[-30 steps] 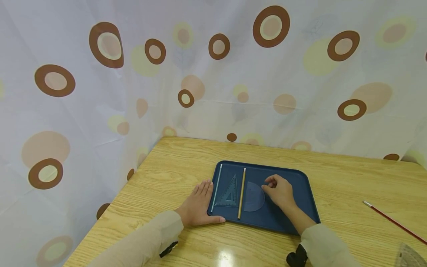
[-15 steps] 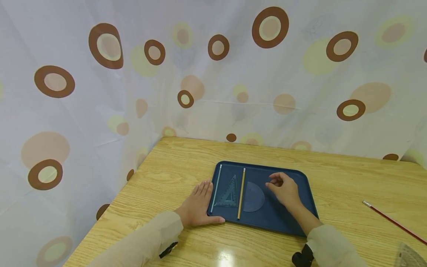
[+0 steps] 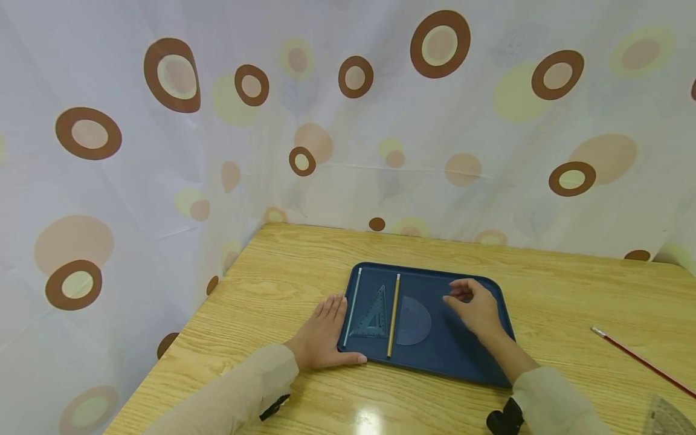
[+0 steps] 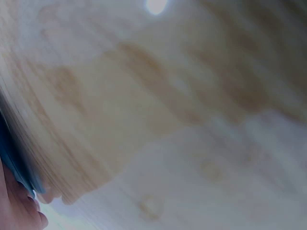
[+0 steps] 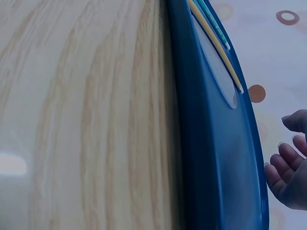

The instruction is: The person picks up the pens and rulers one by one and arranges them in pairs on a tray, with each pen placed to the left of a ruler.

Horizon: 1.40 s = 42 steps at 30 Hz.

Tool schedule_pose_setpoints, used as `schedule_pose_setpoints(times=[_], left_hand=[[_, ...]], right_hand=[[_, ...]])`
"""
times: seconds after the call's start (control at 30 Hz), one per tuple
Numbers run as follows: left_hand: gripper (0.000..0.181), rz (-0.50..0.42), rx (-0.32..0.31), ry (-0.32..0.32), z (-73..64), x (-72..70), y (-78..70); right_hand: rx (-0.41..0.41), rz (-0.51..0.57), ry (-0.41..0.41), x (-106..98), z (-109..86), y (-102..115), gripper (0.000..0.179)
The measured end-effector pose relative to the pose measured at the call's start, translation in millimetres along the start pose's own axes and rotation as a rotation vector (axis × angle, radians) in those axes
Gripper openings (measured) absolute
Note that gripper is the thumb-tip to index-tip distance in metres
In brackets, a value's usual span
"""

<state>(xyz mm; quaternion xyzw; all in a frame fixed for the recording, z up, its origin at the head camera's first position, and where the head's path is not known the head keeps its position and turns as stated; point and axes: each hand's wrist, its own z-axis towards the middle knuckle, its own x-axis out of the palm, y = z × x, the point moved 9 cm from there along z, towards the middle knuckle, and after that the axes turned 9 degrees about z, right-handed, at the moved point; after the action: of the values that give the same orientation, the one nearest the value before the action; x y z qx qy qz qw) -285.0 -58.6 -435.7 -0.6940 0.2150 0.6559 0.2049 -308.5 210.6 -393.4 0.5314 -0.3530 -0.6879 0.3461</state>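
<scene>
A dark blue tray [image 3: 435, 356] lies on the wooden table, its left side beside my left hand [image 3: 325, 338]. That hand rests flat, its fingers straight along the tray's left edge and the thumb at the near corner. On the tray, from left to right, lie a teal pencil [image 3: 353, 308], a clear set square [image 3: 375, 317], a yellow pencil [image 3: 394, 314] and a clear protractor [image 3: 414, 321]. My right hand [image 3: 478, 308] hovers over the tray's right part, fingers loosely bent, holding nothing. The right wrist view shows its fingers [image 5: 283, 167] apart from the thumb.
To the right of the tray, a red pencil [image 3: 644, 359] with a white eraser end lies on the table [image 3: 549, 290]. Another clear protractor [image 3: 669, 417] shows partly at the lower right corner. A patterned curtain [image 3: 413, 133] hangs behind and to the left.
My right hand has moved right and slightly away from me, from beside the protractor toward the tray's right side. My left hand and the items on the tray have stayed in place.
</scene>
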Motion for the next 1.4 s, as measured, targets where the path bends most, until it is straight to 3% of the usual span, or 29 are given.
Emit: schedule_pose_setpoints(times=[0.27,0.53,0.77,1.1,1.4], left_hand=[[0.111,0.003,-0.002,-0.003,0.1,0.7,1.4],[0.112,-0.001,-0.005,0.006,0.1,1.2,1.0],[0.112,0.002,-0.004,0.004,0.6,1.6,1.3],[0.112,-0.011,-0.008,0.008,1.4,3.7,2.1],[0.111,-0.015,-0.009,0.007,1.2,3.4,1.9]], right_hand=[[0.002,0.013,0.023,-6.4,-0.5,-1.8,0.035],[-0.053,0.0,0.042,-16.1,-2.1,0.9,0.038],[-0.04,0.016,0.04,-23.3,-3.6,-4.3,0.041],[-0.083,-0.001,-0.016,-39.3,-6.8,-5.0,0.041],[-0.072,-0.015,-0.029,-49.0,-8.6,-10.8,0.042]])
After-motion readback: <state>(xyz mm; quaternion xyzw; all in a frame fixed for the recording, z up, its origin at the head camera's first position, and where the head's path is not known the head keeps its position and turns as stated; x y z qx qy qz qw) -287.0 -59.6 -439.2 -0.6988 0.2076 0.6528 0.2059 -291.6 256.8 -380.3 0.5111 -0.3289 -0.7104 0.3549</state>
